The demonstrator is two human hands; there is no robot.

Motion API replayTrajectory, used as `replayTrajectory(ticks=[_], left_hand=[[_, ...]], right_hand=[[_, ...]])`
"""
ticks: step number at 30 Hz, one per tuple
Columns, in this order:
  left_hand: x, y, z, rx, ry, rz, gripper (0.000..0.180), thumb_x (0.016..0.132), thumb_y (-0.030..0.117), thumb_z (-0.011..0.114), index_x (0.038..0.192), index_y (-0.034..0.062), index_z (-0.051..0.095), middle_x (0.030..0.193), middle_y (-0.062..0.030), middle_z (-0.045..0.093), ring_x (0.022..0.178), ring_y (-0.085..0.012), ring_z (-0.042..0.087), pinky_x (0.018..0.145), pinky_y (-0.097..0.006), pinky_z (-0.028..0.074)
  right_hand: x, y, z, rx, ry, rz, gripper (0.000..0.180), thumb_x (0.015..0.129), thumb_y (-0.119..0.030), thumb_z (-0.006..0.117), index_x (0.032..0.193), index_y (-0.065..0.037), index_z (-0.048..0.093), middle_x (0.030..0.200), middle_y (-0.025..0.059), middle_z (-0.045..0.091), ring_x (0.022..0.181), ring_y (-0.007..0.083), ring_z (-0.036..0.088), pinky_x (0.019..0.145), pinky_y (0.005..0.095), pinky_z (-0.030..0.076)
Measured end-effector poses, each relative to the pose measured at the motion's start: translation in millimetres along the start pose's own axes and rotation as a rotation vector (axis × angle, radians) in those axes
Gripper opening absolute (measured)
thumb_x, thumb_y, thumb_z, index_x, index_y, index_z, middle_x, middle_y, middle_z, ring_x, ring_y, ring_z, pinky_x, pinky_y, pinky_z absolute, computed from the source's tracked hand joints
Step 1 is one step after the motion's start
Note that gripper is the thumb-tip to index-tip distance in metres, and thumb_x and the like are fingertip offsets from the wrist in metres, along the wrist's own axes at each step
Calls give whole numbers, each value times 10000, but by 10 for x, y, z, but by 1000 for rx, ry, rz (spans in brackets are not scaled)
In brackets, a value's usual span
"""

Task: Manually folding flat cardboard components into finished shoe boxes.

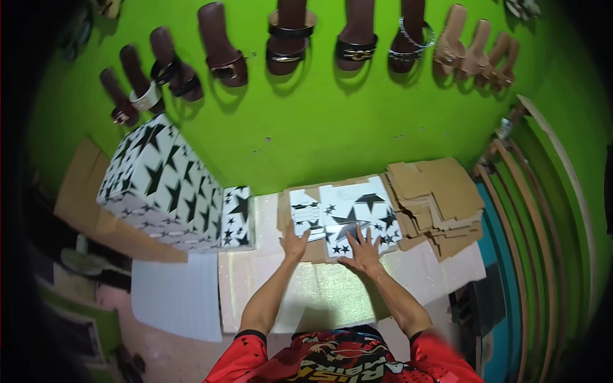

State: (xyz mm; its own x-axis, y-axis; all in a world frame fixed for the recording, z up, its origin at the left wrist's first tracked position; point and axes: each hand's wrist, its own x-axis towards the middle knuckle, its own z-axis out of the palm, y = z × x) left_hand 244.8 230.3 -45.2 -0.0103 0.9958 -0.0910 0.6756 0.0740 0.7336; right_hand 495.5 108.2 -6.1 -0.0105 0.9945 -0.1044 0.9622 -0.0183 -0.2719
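Observation:
On the table lie flat, die-cut cardboard pieces printed white with black stars. The larger star-printed sheet (345,201) has my right hand (364,251) on it, fingers spread and pressed flat near its lower edge. To its left sits a narrower stack of star-printed pieces (305,207), its edges showing several layers. My left hand (294,243) touches that stack's lower left corner, thumb and fingers apart along the edge. Plain brown cardboard (314,254) shows beneath both.
Star-printed boxes (159,185) stand piled at the left, with a smaller star-printed box (237,217) beside them. Brown flat cardboard (440,198) is stacked at the right. Sandals (290,38) hang on the green wall (306,127). Wooden rails (530,223) stand far right.

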Motion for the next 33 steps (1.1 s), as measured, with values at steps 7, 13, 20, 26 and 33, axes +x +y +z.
replayTrajectory(ticks=[7,13,20,26,33], left_hand=[[-364,-209,85,-158,137,-221,892,816,473,837,1550,90,504,1293,-233,651,1224,-371,618,1056,-579,456],[-1004,-728,-244,-74,342,-477,604,920,692,630,882,95,714,957,-129,765,967,-401,712,865,-608,489],[-1861,-1468,-801,55,367,-723,609,889,580,717,1339,170,709,1167,-107,722,1288,-356,546,1075,-765,232],[-2129,-2335,-941,55,432,-372,711,888,431,763,1523,176,567,1558,-211,510,1483,-411,382,1071,-853,186],[-2277,-1962,-735,216,148,-307,1035,790,442,858,1651,193,340,1685,-284,281,1586,-467,191,1058,-891,157]], right_hand=[[-515,72,237,39,-36,-112,1178,754,-858,652,1662,-170,353,1753,255,90,1566,595,78,1137,846,-8],[-849,-196,416,7,-17,-266,1011,851,-816,589,1627,-191,415,1730,250,200,1543,577,204,1138,848,61],[-1293,-718,476,36,-220,-448,891,879,-731,651,1562,-173,518,1665,176,393,1541,435,336,1207,750,126],[-910,-957,424,110,-50,-500,777,864,-492,782,1515,-143,543,1644,212,396,1514,461,360,1240,662,228],[-257,-1320,373,-107,-158,-559,1074,726,-464,909,1625,-226,371,1680,127,346,1571,431,255,1261,688,147]])
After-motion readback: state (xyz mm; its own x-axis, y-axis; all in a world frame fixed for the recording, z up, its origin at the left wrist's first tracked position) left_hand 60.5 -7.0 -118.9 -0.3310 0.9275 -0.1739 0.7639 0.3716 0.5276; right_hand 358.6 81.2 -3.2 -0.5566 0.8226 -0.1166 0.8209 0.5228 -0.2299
